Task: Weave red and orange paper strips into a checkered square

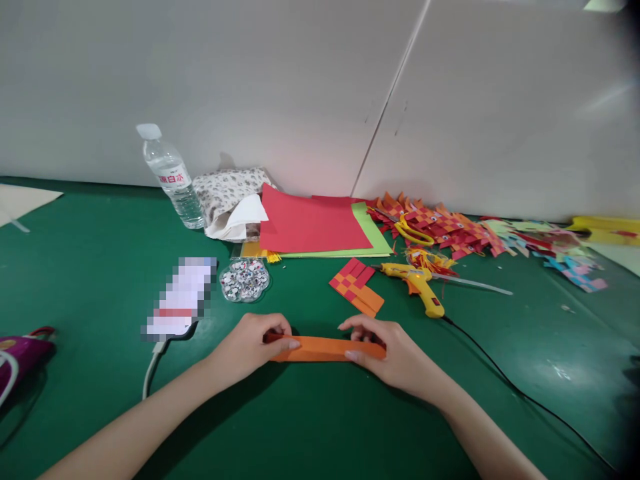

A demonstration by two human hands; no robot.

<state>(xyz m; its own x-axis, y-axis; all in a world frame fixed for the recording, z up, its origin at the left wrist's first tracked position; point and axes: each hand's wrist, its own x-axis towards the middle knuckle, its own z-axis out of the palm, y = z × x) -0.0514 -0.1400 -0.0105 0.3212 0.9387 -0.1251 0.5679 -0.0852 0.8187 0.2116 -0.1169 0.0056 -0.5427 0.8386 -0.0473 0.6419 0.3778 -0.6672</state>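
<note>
A long folded strip of orange paper [323, 349] lies crosswise between my two hands, low over the green table. My left hand [257, 339] pinches its left end, thumb on the near face and fingers curled behind. At the other end, my right hand [383, 350] has its thumb on the strip, with the fingers bent over the far side. Just beyond the strip sits a woven red and orange paper piece [356, 285]. To the right of that piece rests a yellow glue gun [417, 283] with a clear glue stick in its back.
A round clear case of googly eyes [245, 280] and a phone [180, 297] on a cable are at left. Behind stand a water bottle [173, 177], a patterned pouch [227, 190] and red paper [315, 220]. Yellow scissors [414, 231] lie by woven paper fish [450, 227]. The glue gun's cord runs right.
</note>
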